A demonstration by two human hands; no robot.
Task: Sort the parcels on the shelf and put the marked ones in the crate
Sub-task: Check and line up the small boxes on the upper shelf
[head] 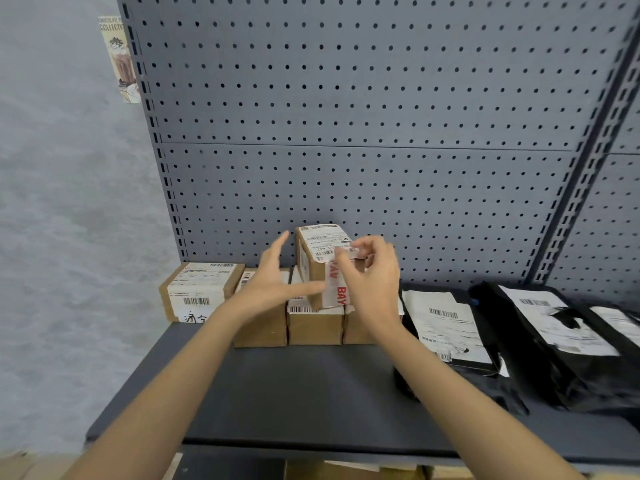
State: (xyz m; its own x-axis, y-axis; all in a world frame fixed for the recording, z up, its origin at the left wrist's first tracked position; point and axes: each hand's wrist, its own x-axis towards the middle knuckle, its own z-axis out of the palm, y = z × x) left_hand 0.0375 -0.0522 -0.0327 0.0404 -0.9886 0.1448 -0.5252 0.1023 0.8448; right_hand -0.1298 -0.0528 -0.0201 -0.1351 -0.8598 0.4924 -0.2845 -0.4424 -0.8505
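A small cardboard parcel (320, 265) with a white label and red-lettered tape stands tilted on top of a row of brown boxes (313, 325) at the back of the dark shelf (304, 393). My right hand (372, 275) grips the parcel's right side, fingers curled over its label. My left hand (277, 275) is spread just left of it, the thumb touching the parcel's lower front edge and the fingers raised clear. Another labelled box (197, 292) with handwriting sits at the far left. No crate can be made out.
Black plastic mailer bags (450, 327) (561, 344) with white labels lie on the shelf's right half. A grey pegboard (346, 133) backs the shelf. A slotted upright (588, 168) runs at the right. Cardboard shows below the shelf's front edge (311, 452).
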